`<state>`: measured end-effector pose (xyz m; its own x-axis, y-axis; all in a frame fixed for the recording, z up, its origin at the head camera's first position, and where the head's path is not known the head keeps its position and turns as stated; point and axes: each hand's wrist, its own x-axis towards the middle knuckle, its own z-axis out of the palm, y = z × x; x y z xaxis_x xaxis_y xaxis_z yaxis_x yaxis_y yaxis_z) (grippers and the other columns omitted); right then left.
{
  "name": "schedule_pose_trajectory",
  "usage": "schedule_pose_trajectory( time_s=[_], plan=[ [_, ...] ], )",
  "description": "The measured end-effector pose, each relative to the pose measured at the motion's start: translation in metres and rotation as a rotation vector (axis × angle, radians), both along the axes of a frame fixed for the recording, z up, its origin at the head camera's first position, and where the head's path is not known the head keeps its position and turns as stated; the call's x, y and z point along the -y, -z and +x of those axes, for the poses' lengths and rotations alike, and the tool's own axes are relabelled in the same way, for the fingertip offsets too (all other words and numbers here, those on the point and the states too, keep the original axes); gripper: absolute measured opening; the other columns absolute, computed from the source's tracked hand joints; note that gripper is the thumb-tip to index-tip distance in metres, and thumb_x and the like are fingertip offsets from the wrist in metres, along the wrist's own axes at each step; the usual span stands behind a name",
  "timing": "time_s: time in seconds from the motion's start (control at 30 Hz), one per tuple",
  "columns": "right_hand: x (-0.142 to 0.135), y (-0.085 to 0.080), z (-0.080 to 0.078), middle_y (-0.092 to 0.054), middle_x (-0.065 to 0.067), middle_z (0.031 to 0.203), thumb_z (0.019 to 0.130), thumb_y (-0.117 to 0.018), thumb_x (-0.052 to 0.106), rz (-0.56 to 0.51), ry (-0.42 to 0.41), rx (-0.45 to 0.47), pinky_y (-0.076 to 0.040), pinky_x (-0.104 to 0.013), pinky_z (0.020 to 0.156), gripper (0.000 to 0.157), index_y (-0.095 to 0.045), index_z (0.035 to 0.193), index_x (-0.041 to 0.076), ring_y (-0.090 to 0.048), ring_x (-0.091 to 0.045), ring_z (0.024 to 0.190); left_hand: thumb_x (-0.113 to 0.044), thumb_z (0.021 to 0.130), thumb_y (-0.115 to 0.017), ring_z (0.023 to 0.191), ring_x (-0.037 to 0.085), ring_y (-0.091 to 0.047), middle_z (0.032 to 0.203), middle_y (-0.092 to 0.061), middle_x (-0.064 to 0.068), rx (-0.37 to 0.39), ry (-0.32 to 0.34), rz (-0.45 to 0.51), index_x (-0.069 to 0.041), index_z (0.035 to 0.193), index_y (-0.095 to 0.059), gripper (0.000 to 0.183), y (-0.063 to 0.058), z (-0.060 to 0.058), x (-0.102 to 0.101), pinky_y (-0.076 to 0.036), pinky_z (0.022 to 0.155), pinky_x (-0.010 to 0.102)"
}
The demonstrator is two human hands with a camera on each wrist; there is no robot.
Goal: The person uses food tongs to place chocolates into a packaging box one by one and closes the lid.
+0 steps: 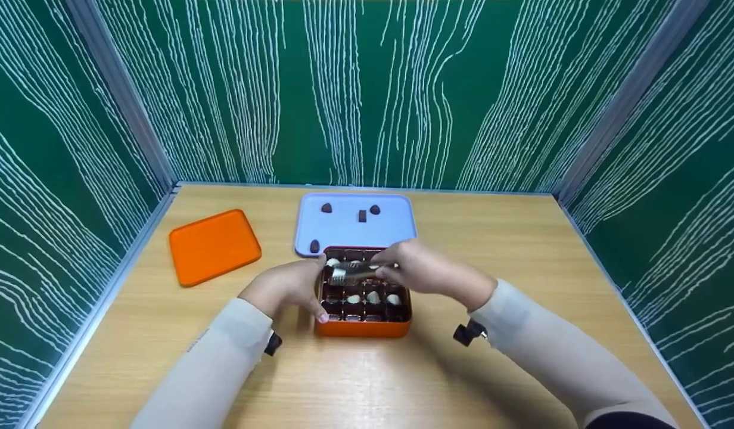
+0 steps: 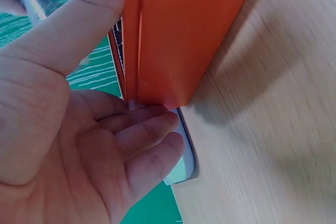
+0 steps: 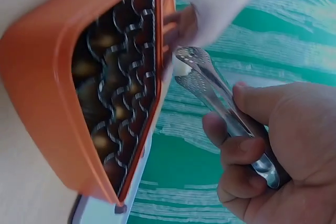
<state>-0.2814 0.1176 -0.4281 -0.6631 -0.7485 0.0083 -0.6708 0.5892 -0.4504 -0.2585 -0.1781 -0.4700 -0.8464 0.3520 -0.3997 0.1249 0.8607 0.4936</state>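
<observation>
Here, tongs over the box

The right hand [image 1: 423, 271] grips metal tongs [image 3: 223, 111] pinching a pale chocolate [image 3: 181, 67] above the orange box [image 1: 362, 328] mid-table. The left hand [image 1: 286, 286], fingers relaxed, steadies the box's left wall. The tray [image 1: 397, 229] touches behind; the lid [image 1: 214, 245] lies near the left edge.

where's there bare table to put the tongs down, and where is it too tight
Bare wood lies right of the orange box and blue tray, out to the right wall. More lies near the front edge between the two sleeves, and between the orange lid and the tray. It is crowded at the box, where the left hand and the right hand with the tongs meet.
</observation>
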Motion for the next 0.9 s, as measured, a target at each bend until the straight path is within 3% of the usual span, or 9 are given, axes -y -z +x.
schedule_pose_trajectory(
  time_s=[0.17, 0.37, 0.57, 0.7, 0.9],
  plan=[
    [0.008, 0.008, 0.006, -0.086, -0.017, 0.125, 0.113, -0.072, 0.02, 0.036, -0.086, -0.077, -0.071, -0.047, 0.1, 0.032, -0.081, 0.136, 0.0, -0.085, -0.031, 0.111, -0.037, 0.071, -0.109, 0.171, 0.041, -0.036, 0.187, -0.026, 0.023, 0.002, 0.007, -0.01, -0.005, 0.182, -0.004, 0.156, 0.0, 0.0, 0.0, -0.028, 0.144, 0.058],
    [0.013, 0.012, 0.007, -0.088, -0.012, 0.115, 0.114, -0.07, 0.019, 0.062, -0.13, -0.096, -0.071, -0.047, 0.097, 0.027, -0.084, 0.131, 0.004, -0.084, -0.026, 0.101, -0.038, 0.071, -0.109, 0.171, 0.042, -0.037, 0.186, -0.028, 0.023, 0.012, 0.001, -0.022, -0.005, 0.182, -0.003, 0.157, 0.0, -0.001, -0.001, -0.028, 0.144, 0.059],
    [0.018, 0.013, 0.009, -0.088, -0.012, 0.118, 0.114, -0.07, 0.019, 0.073, -0.113, -0.105, -0.071, -0.046, 0.097, 0.029, -0.083, 0.134, 0.003, -0.084, -0.025, 0.101, -0.039, 0.071, -0.109, 0.171, 0.042, -0.035, 0.186, -0.025, 0.024, 0.006, 0.01, -0.027, -0.003, 0.182, -0.005, 0.157, -0.001, -0.002, -0.001, -0.026, 0.144, 0.056],
    [0.021, 0.012, 0.01, -0.088, -0.012, 0.118, 0.113, -0.072, 0.02, 0.088, -0.08, -0.074, -0.072, -0.045, 0.093, 0.031, -0.081, 0.136, 0.001, -0.082, -0.021, 0.096, -0.039, 0.071, -0.109, 0.173, 0.042, -0.032, 0.187, -0.023, 0.024, 0.006, 0.013, -0.019, -0.001, 0.181, -0.005, 0.156, 0.0, -0.003, -0.001, -0.025, 0.145, 0.055],
    [0.018, 0.008, 0.008, -0.086, -0.016, 0.123, 0.113, -0.072, 0.021, 0.092, -0.048, -0.034, -0.071, -0.047, 0.098, 0.035, -0.079, 0.139, -0.001, -0.082, -0.023, 0.1, -0.039, 0.071, -0.109, 0.172, 0.042, -0.033, 0.187, -0.024, 0.023, 0.017, 0.005, -0.024, -0.004, 0.182, -0.003, 0.157, -0.001, -0.002, 0.0, -0.025, 0.145, 0.056]
  ],
)
